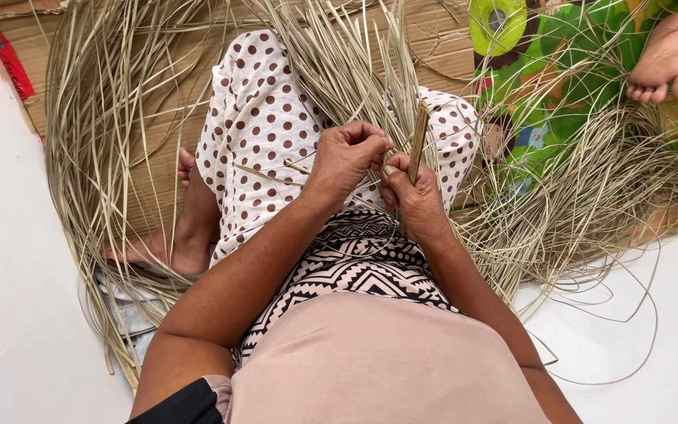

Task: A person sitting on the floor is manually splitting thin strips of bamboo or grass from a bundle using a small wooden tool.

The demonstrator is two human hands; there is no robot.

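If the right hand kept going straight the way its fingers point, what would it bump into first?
Probably the left hand. The right hand, gripping a flat brown wooden stick, points its fingers up and leftward, and the two hands already nearly touch above the pale dried grass strips. Depth is hard to judge.

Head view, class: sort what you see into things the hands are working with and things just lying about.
In hand:
left hand, closed on thin dried grass strands
right hand, closed on a flat brown stick

Lying about:
loose straw heap
cardboard sheet
colourful mat
another person's bare foot
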